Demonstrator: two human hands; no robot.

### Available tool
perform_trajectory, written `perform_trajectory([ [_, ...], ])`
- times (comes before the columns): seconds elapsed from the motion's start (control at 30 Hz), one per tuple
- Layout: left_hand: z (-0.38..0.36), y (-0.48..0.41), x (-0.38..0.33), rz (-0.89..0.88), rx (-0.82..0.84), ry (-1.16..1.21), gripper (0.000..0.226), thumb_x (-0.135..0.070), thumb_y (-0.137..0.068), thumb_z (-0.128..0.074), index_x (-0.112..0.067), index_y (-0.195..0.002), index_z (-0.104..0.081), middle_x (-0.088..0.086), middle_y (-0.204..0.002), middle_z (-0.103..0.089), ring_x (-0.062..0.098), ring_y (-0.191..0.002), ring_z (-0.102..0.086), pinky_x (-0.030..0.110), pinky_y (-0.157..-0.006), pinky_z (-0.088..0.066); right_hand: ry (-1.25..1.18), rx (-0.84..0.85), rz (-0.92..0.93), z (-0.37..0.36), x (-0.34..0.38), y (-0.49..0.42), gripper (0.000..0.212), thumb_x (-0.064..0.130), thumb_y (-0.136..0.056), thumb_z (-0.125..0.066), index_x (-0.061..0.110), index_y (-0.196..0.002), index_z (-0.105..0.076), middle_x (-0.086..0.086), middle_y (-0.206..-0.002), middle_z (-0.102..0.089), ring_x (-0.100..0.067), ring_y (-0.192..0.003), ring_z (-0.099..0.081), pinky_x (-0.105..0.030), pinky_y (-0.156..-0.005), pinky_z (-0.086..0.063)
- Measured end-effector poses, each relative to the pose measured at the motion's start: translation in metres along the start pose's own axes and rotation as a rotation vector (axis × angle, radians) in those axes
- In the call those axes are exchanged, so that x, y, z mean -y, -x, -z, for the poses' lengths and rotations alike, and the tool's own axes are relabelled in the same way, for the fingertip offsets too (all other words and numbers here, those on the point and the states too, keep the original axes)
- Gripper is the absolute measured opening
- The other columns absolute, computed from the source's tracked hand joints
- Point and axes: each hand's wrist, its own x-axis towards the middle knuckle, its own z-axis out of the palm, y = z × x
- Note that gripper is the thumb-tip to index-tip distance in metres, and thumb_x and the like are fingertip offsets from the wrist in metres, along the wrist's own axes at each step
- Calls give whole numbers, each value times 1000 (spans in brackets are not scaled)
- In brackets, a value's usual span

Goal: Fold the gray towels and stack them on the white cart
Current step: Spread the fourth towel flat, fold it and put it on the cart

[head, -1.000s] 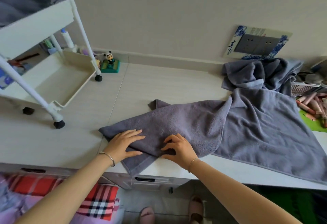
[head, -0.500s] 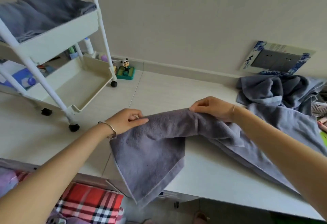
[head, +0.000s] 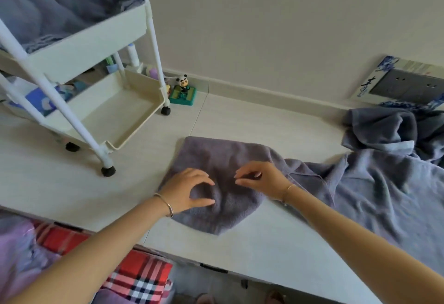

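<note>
A small gray towel (head: 216,157) lies partly folded on the white tabletop (head: 252,121), its near edge rumpled. My left hand (head: 186,189) rests on its left side with fingers spread and curved, holding nothing. My right hand (head: 260,175) hovers over the towel's right side, fingers apart and slightly curled. A larger gray towel (head: 379,195) spreads out to the right, and a crumpled one (head: 394,125) sits behind it. The white cart (head: 91,36) stands at the left, with folded gray towels (head: 60,8) in its top tray.
A panda figurine on a green base (head: 183,91) stands by the wall beside the cart's wheel. Wall sockets with a blue-patterned frame (head: 406,85) are at the far right. A red plaid cloth (head: 134,272) lies below the table's front edge.
The small towel, held up by its edge half a second ago, now lies folded over on the table. Both hands have let go and moved onto its top.
</note>
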Motion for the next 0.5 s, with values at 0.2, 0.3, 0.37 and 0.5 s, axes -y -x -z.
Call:
perform_trajectory([
  [0.2,-33,31,13,10,244,-231,97,-90,-53,-32,-48,-139,-26,-22,-149,3,9,-138,12,40,-113,7,358,236,181,-40,-33,30,57,69,-67,-57,37,-113,-65,16,-140,-45,-2,-133,-31,-25,-111,-17],
  [0.3,-36,28,17,1,155,-200,80,-91,-58,-35,-46,-124,-42,-12,-151,-23,19,-143,-9,46,-114,-5,439,219,223,-49,-45,36,59,66,-70,-56,34,-119,-62,13,-143,-43,-6,-137,-27,-28,-112,-14],
  [0.37,-38,26,18,-25,78,-179,58,-81,-64,-47,-42,-107,-46,-5,-138,-44,25,-133,-32,49,-109,-23,425,105,240,-52,-47,36,43,57,-75,-57,30,-107,-69,8,-131,-57,-13,-129,-45,-35,-107,-33],
  [0.5,-38,20,19,-82,25,-153,35,-65,-71,-55,-30,-80,-55,-3,-110,-56,18,-104,-51,38,-87,-44,393,23,228,-50,-38,32,12,29,-79,-70,18,-85,-70,3,-100,-70,-19,-94,-65,-36,-79,-54],
])
